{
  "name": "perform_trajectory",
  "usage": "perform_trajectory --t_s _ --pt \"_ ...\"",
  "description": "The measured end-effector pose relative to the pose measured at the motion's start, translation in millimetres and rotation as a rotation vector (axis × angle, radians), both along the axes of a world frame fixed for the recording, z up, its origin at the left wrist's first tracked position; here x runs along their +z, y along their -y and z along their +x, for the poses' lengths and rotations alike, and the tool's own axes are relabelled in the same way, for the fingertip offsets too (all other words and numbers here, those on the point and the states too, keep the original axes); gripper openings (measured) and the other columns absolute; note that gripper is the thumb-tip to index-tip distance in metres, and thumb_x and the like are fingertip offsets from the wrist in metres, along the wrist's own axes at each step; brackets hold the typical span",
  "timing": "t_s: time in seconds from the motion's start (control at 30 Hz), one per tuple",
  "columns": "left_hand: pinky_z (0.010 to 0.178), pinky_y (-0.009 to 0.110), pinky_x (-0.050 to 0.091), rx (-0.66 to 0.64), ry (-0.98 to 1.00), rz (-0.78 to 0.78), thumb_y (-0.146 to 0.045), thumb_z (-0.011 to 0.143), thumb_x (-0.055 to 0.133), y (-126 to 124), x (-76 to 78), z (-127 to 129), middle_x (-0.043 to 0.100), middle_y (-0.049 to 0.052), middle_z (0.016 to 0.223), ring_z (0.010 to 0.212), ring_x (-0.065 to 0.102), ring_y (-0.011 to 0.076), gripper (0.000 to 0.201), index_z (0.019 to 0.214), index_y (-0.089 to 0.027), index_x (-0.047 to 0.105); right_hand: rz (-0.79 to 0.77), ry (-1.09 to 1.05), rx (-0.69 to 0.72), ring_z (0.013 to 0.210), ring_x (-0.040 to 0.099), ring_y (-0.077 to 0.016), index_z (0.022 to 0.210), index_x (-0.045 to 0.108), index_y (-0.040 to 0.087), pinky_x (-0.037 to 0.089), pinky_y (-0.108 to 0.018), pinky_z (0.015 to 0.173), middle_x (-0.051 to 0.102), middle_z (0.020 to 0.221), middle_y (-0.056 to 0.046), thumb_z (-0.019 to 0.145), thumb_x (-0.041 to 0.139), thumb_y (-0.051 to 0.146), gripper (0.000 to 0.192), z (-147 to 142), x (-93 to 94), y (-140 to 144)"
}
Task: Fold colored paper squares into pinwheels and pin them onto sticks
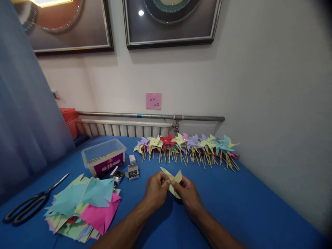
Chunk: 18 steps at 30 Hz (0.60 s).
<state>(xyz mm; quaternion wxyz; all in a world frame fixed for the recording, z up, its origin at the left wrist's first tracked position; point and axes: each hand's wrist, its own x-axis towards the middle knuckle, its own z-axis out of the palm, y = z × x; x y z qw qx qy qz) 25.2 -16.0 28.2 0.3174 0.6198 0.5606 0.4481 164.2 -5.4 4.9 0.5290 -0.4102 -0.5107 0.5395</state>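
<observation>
A pale yellow paper pinwheel [177,177], its blades folded inward, is held between both my hands above the blue table. My left hand [157,189] pinches it from the left, thumb and fingers near its middle. From the right, my right hand [188,193] grips the paper with its thumb close to the centre. No stick shows on this pinwheel. Just beyond my left hand lies an open small box of metal pins [133,172], with a second open pin box [118,175] and a closed white box [132,159] near it.
Finished pinwheels on sticks [193,142] lie in a row at the back. A clear plastic tub [103,152] holds sticks. At left are a stack of cut paper sheets [85,204] and black-handled scissors [33,204]. A radiator [124,124] runs along the wall.
</observation>
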Motion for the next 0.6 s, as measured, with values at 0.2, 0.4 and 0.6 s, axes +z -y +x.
perform_trajectory --t_s 0.2,0.4,0.6 --pt "0.058 0.023 0.034 -0.004 0.013 -0.003 -0.019 0.079 0.054 -0.5 -1.5 0.4 0.054 -0.003 0.062 0.060 0.047 0.0116 0.009 0.072 -0.017 0.059 0.017 0.056 -0.027 0.067 0.061 -0.0185 0.094 0.070 0.015 0.046 -0.027 0.061 0.072 0.077 -0.005 0.070 0.076 0.052 0.044 -1.0 1.4 0.9" --pt "0.056 0.023 0.032 0.008 0.015 -0.018 -0.018 0.078 0.055 -0.7 -2.0 1.6 0.053 -0.004 0.060 0.058 0.046 0.0112 0.008 0.071 -0.018 0.058 0.032 0.065 -0.039 0.066 0.060 -0.0174 0.095 0.070 0.015 0.045 -0.026 0.060 0.072 0.077 -0.004 0.072 0.073 0.051 0.042 -3.3 0.7 1.9" --pt "0.058 0.023 0.034 0.018 0.003 -0.009 -0.017 0.078 0.054 0.5 0.2 2.3 0.055 -0.002 0.064 0.060 0.048 0.0118 0.008 0.070 -0.017 0.057 0.021 0.092 -0.069 0.061 0.057 -0.0164 0.090 0.071 0.016 0.041 -0.025 0.054 0.071 0.075 -0.004 0.071 0.073 0.050 0.039 -4.2 3.3 4.0"
